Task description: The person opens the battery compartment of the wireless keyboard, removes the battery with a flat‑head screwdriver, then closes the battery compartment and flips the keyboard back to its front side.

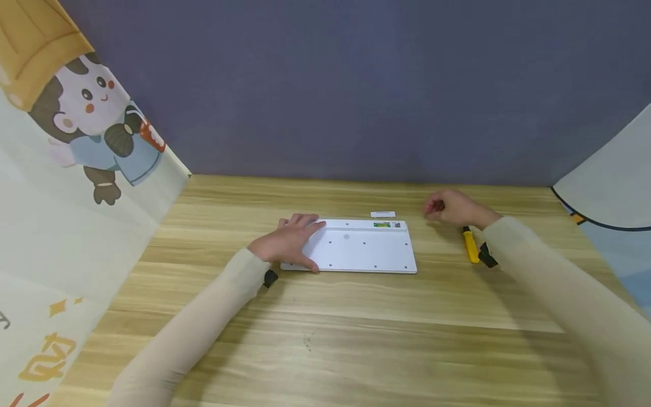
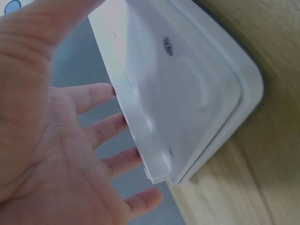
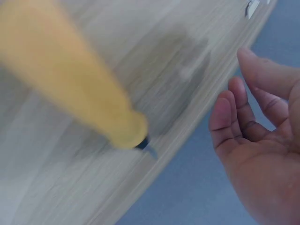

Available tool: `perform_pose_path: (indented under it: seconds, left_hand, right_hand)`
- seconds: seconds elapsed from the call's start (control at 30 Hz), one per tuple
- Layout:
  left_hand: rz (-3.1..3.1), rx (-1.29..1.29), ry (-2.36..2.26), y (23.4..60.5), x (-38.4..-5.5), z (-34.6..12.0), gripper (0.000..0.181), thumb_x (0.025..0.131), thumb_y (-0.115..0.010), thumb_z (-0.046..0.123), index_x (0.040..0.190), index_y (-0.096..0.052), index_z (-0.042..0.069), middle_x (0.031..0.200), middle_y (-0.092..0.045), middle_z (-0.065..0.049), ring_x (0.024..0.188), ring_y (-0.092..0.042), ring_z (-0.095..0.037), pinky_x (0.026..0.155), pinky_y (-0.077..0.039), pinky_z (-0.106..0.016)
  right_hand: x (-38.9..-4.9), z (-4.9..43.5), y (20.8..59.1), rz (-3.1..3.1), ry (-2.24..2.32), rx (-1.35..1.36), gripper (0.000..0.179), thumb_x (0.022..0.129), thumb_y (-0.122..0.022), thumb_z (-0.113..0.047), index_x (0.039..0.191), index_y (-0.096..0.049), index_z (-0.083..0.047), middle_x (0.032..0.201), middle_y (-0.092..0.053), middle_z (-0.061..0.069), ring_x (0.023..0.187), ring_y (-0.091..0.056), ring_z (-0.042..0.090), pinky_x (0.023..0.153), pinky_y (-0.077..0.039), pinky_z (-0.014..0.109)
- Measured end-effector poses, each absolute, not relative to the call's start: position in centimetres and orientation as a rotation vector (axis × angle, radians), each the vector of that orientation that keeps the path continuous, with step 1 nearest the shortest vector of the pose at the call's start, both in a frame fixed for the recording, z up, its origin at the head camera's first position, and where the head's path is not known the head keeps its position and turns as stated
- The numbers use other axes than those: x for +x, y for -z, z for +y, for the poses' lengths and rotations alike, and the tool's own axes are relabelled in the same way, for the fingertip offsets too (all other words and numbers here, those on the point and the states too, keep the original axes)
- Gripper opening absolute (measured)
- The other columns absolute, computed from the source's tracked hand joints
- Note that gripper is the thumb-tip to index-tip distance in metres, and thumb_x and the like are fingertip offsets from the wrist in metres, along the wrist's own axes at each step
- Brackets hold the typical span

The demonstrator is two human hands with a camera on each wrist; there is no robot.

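Observation:
A white keyboard (image 1: pixel 356 249) lies face down on the wooden table, small screws dotting its underside. Its battery bay near the back edge is uncovered and shows a green battery (image 1: pixel 381 225). My left hand (image 1: pixel 290 240) spans the keyboard's left end, thumb toward the front edge. In the left wrist view its fairly straight, spread fingers (image 2: pixel 110 129) touch the raised back edge. Behind the keyboard is a small white battery cover (image 1: pixel 383 215). My right hand (image 1: pixel 455 208) hovers right of the keyboard, fingers loosely bent, with nothing visible between them.
A yellow-handled screwdriver (image 1: pixel 471 246) lies near my right wrist, large in the right wrist view. The wooden table (image 1: pixel 325 339) ends at a dark grey-blue panel (image 1: pixel 346 96) behind. A printed cartoon sheet (image 1: pixel 96 124) hangs along the left side.

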State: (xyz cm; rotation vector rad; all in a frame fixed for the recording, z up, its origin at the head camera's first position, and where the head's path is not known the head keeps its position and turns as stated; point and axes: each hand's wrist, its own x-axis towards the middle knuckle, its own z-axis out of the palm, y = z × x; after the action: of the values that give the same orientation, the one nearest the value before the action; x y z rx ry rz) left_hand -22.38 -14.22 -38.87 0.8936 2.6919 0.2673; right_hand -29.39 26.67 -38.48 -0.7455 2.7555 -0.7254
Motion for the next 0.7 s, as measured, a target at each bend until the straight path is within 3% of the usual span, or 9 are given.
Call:
perform_pose_path:
  seconds: [0.47,0.7]
  left_hand:
    - [2.689,0.884,-0.311,38.7,-22.2,-14.9,0.105,0.069,-0.079,0.052,0.151,-0.024,0.015,0.153,-0.017,-0.012,0.136,-0.017,-0.029,0.103,-0.017,-0.055]
    - [2.686,0.873,-0.325,38.6,-22.2,-15.4,0.105,0.069,-0.079,0.051,0.151,-0.025,0.015,0.153,-0.016,-0.012,0.137,-0.015,-0.03,0.103,-0.016,-0.056]
  right_hand:
    - [-26.0,30.4,38.6,2.774,0.673,-0.657,0.016,0.084,-0.072,-0.011,0.095,-0.065,-0.003,0.087,-0.062,0.004,0.077,-0.057,0.019,0.069,-0.048,0.038]
    - [-24.2,31.6,38.4,2.795,0.617,-0.578,0.022,0.084,-0.073,-0.017,0.092,-0.057,-0.003,0.078,-0.053,0.003,0.069,-0.047,0.019,0.062,-0.041,0.035]
